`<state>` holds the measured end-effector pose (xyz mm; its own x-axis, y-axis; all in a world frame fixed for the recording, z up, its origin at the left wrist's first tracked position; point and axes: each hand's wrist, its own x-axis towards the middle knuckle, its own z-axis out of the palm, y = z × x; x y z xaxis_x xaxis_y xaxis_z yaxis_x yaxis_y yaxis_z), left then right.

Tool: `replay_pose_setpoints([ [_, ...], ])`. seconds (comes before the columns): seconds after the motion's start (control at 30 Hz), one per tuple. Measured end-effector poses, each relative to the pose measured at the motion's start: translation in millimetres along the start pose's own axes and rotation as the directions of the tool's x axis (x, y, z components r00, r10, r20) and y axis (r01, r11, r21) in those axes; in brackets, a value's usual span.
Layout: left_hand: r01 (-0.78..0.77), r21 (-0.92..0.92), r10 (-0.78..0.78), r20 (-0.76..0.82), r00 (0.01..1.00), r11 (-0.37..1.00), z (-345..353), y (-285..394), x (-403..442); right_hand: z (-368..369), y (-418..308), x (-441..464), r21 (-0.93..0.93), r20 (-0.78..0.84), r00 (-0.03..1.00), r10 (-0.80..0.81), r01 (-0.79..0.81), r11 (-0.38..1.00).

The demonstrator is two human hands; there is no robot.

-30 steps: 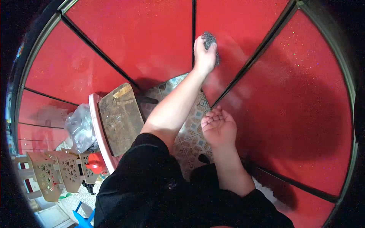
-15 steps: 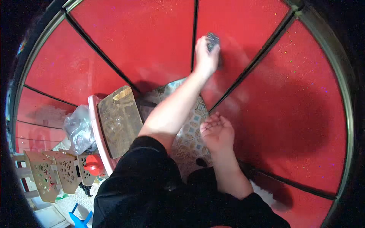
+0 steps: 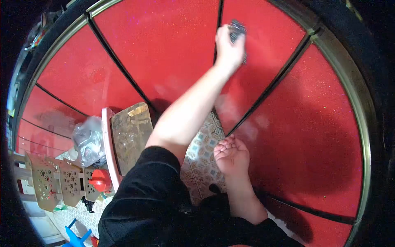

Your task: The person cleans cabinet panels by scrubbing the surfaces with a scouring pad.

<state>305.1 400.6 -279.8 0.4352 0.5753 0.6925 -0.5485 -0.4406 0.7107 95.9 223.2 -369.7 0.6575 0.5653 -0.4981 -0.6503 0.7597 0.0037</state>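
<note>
My left hand point(image 3: 228, 49) is closed around a crumpled dark grey, pale-flecked cloth point(image 3: 238, 31), blurred by motion. It is up at the red panelled wall point(image 3: 263, 45), just right of a black seam. Lower down, my right hand point(image 3: 232, 158) shows its palm, with the fingers loosely bent and nothing in them. This hand is beside the foot of the wall, above the patterned tile floor point(image 3: 205, 142). Pale, hazy smears mark the red surface between the two hands.
On the left, a worn brown board point(image 3: 131, 138) rests on a pink-rimmed stool or table point(image 3: 108, 144). Near it are a clear plastic bag point(image 3: 89, 142), a red container point(image 3: 100, 180), beige perforated baskets point(image 3: 45, 181) and a blue object point(image 3: 76, 236).
My left hand has moved up and slightly right along the wall with the cloth. The right hand is slightly lower, its fingers a little more curled. The view has shifted somewhat.
</note>
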Motion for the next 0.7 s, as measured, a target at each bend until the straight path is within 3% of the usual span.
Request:
replay_pose_setpoints([
  [0.17, -0.146, 0.009, 0.145, 0.031, 0.989, 0.989, 0, 20, -19, -6, 3, 10, 0.045, 0.012, 1.000, 0.017, -0.018, 0.999],
  [0.27, 0.088, -0.140, -0.077, 0.084, 0.993, 0.986, -2, 13, -6, 0, 5, 9, -0.004, -0.029, 0.999, 0.024, -0.024, 1.000],
  [0.3, 0.082, -0.139, -0.071, 0.087, 0.994, 0.987, -2, 37, -9, 1, 5, 11, -0.001, -0.022, 0.999, 0.024, -0.024, 1.000],
  [0.33, -0.264, -0.046, 0.267, 0.075, 0.961, 0.963, -3, 82, -20, -1, 6, 13, -0.002, -0.017, 1.000, 0.024, -0.024, 1.000],
  [0.37, -0.575, 0.043, 0.570, 0.095, 0.816, 0.817, -4, 106, -28, -3, 7, 15, -0.002, -0.014, 1.000, 0.024, -0.024, 1.000],
  [0.4, -0.569, 0.045, 0.564, 0.100, 0.820, 0.821, -3, 99, -24, -6, 9, 14, -0.004, -0.016, 1.000, 0.023, -0.023, 1.000],
  [0.5, -0.110, -0.117, 0.117, 0.061, 0.991, 0.987, 7, 75, 9, -5, 11, 10, -0.011, 0.009, 0.999, 0.041, -0.041, 0.999],
  [0.53, -0.113, -0.120, 0.121, 0.059, 0.991, 0.986, 7, 81, 6, -4, 10, 9, -0.012, 0.027, 0.998, 0.050, -0.050, 0.999],
  [0.63, -0.542, -0.015, 0.541, 0.101, 0.835, 0.840, 0, 105, -14, 0, 14, 9, -0.022, -0.001, 0.999, 0.032, -0.032, 0.999],
  [0.67, -0.544, -0.020, 0.543, 0.110, 0.832, 0.839, 1, 99, -9, 0, 16, 9, -0.022, -0.019, 1.000, 0.018, -0.019, 1.000],
  [0.7, -0.383, -0.045, 0.386, 0.106, 0.916, 0.923, 1, 87, 2, -1, 18, 7, -0.016, -0.023, 1.000, 0.016, -0.016, 1.000],
])
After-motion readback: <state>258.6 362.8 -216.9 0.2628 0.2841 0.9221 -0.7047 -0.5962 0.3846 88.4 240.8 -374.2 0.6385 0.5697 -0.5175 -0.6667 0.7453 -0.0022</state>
